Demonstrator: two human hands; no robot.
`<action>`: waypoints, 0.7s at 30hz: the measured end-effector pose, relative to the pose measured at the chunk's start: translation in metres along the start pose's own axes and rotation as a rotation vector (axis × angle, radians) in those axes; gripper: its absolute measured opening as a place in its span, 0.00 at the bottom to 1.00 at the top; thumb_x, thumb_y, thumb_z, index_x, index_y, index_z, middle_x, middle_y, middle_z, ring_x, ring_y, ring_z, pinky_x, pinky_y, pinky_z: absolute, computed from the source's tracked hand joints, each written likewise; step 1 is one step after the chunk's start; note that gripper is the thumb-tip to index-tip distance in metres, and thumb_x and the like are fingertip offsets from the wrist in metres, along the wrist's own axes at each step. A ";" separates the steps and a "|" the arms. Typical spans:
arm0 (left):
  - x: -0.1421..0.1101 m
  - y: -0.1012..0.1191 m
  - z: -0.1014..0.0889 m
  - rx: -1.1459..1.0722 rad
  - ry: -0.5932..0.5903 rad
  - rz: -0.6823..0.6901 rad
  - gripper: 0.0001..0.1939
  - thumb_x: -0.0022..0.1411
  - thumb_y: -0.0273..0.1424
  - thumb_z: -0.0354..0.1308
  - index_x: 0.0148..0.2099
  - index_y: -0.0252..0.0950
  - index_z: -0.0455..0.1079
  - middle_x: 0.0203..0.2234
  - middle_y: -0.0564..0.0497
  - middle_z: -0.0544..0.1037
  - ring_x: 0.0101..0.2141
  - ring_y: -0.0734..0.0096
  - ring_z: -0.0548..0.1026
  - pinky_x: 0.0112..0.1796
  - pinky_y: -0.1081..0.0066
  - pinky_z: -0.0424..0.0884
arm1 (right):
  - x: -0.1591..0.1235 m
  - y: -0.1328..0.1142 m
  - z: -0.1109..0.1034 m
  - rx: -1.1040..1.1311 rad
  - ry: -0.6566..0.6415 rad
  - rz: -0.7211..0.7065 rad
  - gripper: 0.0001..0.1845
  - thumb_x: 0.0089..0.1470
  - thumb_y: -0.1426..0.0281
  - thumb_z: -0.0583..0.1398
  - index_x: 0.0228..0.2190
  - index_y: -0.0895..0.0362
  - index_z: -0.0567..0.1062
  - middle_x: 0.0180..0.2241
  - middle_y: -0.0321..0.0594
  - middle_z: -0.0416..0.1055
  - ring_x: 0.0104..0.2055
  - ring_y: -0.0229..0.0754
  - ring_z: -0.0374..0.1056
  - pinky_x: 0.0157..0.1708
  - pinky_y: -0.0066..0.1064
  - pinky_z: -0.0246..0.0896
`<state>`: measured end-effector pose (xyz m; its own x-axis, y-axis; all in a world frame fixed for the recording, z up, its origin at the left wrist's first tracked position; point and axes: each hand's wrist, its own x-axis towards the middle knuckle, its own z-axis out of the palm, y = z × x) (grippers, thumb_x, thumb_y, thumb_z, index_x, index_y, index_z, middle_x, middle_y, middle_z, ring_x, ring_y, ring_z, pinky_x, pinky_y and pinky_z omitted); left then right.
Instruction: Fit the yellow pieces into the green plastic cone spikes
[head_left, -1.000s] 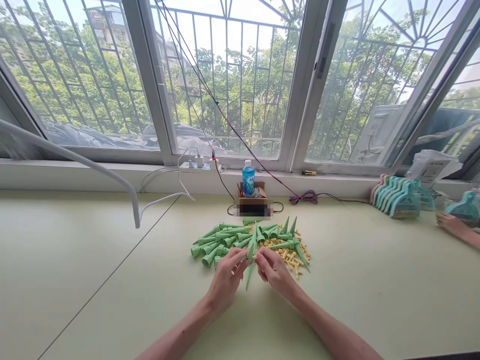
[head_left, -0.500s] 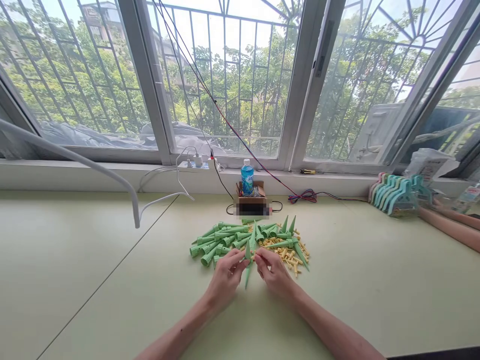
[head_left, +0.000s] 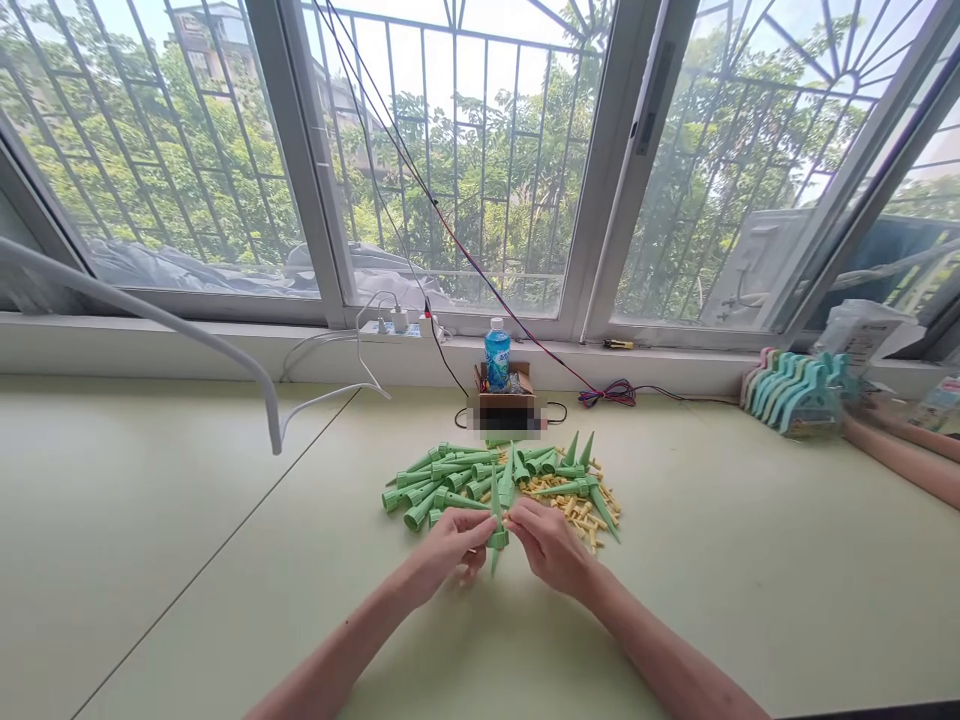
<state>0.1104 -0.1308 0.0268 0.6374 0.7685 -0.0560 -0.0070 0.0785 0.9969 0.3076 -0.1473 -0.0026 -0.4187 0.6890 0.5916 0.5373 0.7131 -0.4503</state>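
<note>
My left hand (head_left: 456, 548) is closed on a green plastic plant-watering spike (head_left: 496, 500), which stands with its point up and its ribbed collar low. My right hand (head_left: 549, 540) pinches a small yellow valve piece (head_left: 507, 519) against the spike's side; the fingers hide most of it. Below the held spike, the tip of another green spike shows on the table. Just beyond my hands lie a heap of green spikes (head_left: 420, 495) and a pile of small yellow valve pieces (head_left: 579, 512).
Behind the heap stand a cardboard box (head_left: 517, 385) and a blue bottle (head_left: 497, 360). Coiled cable (head_left: 611, 393) lies to their right. Pastel hangers (head_left: 791, 390) and another person's arm (head_left: 900, 455) are at far right. A white curved tube (head_left: 225, 345) crosses at left.
The spike in my left hand sits more upright, its collar now showing lower. My left fingers have shifted their hold. The right hand stays close at the spike's side.
</note>
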 end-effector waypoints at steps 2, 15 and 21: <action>-0.001 0.002 0.001 -0.035 -0.010 -0.045 0.22 0.60 0.48 0.59 0.31 0.31 0.72 0.19 0.56 0.66 0.17 0.81 0.58 0.16 0.78 0.55 | -0.001 0.001 -0.002 -0.057 -0.024 -0.023 0.14 0.68 0.69 0.46 0.29 0.55 0.63 0.27 0.36 0.60 0.26 0.37 0.53 0.27 0.28 0.48; 0.003 -0.004 0.011 0.158 0.180 0.096 0.22 0.58 0.47 0.61 0.42 0.33 0.74 0.18 0.58 0.64 0.15 0.80 0.60 0.14 0.78 0.61 | -0.001 0.000 0.002 -0.081 0.034 0.016 0.14 0.68 0.70 0.46 0.28 0.54 0.61 0.25 0.35 0.61 0.24 0.37 0.53 0.25 0.28 0.47; 0.003 -0.010 0.010 0.224 0.180 0.156 0.19 0.62 0.45 0.57 0.42 0.34 0.74 0.19 0.58 0.64 0.15 0.81 0.58 0.15 0.79 0.57 | -0.001 -0.003 0.003 -0.017 0.051 0.065 0.15 0.67 0.69 0.47 0.27 0.54 0.61 0.25 0.35 0.61 0.25 0.37 0.54 0.26 0.28 0.48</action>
<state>0.1201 -0.1352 0.0169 0.4951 0.8619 0.1095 0.0885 -0.1754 0.9805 0.3044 -0.1497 -0.0045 -0.3447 0.7260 0.5951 0.5745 0.6645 -0.4778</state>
